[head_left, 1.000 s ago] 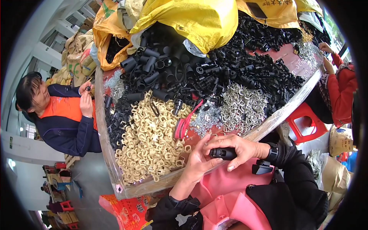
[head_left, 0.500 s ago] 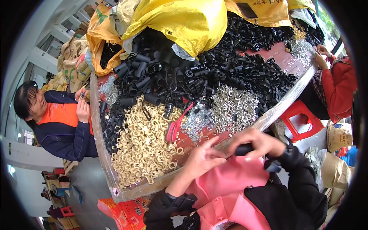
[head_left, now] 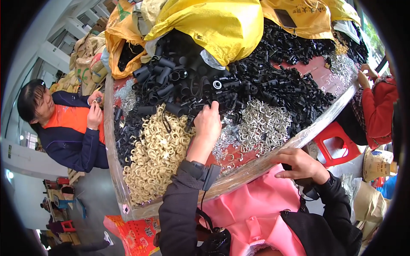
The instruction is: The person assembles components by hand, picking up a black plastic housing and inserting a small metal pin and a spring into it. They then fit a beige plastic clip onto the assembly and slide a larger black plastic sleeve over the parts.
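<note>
My left hand (head_left: 208, 125) reaches over the table into the pile of black plastic parts (head_left: 273, 81), back of the hand up. Its fingertips are hidden, so whether they grip a part cannot be told. Under that wrist lie the tan D-shaped rings (head_left: 156, 160). Close to the right of it are small silvery bits (head_left: 226, 138) and a heap of silver metal hooks (head_left: 262, 128). My right hand (head_left: 301, 164) is by the wooden table edge, fingers and thumb apart, with nothing seen in it.
Yellow sacks (head_left: 218, 25) stand along the far side, near black tubes (head_left: 164, 77). A wooden rim (head_left: 239, 173) borders the table. One co-worker (head_left: 64, 128) sits at the left, another in a red sleeve (head_left: 380, 106) at the right, near a red stool (head_left: 337, 141).
My left hand has moved away from the right one, forward into the black parts. The black piece between my hands is no longer visible. My right hand has opened and shifted slightly right.
</note>
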A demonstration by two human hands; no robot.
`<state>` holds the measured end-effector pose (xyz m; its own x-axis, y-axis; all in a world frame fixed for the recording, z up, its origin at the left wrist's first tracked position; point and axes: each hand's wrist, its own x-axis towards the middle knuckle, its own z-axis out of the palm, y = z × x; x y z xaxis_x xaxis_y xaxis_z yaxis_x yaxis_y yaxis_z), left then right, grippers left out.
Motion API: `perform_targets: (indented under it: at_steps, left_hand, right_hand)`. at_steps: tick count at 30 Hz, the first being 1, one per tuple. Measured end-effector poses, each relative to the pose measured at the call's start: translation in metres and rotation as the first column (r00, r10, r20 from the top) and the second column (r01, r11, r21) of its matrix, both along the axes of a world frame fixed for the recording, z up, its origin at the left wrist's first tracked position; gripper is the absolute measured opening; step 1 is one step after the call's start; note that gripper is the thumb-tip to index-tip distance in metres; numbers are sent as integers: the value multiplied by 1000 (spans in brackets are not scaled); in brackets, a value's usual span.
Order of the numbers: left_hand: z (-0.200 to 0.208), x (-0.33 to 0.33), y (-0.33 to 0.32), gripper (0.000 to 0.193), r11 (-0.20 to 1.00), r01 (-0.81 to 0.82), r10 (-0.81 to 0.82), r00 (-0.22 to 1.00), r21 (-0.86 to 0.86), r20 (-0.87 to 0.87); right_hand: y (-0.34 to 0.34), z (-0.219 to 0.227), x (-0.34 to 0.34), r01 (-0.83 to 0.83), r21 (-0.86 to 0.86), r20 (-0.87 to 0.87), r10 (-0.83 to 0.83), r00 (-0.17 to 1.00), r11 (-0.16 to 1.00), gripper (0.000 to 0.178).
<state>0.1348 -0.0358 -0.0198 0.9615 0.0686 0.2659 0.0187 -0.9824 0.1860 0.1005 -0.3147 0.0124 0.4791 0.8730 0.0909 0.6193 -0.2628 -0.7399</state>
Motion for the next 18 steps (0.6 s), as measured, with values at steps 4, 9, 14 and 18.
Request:
perform_targets:
  at_steps: [4, 9, 14, 18]
  left_hand:
    - [-5, -3, 13, 26, 985, 23, -17, 999, -171, 36]
    - [-3, -18, 38, 26, 507, -43, 97, 995, -861, 7]
    - [12, -55, 57, 22, 124, -71, 166, 985, -990, -50]
    - [13, -80, 66, 21, -108, -140, 64, 987, -984, -147]
  right_hand:
    - [22, -2, 5, -97, 45, -46, 99, 994, 994, 35]
    - [45, -3, 8, -106, 75, -119, 115, 986, 992, 31]
    - [90, -20, 8, -168, 119, 13, 168, 986, 979, 26]
    - [125, -37, 4, -167, -37, 260, 171, 950, 985, 19]
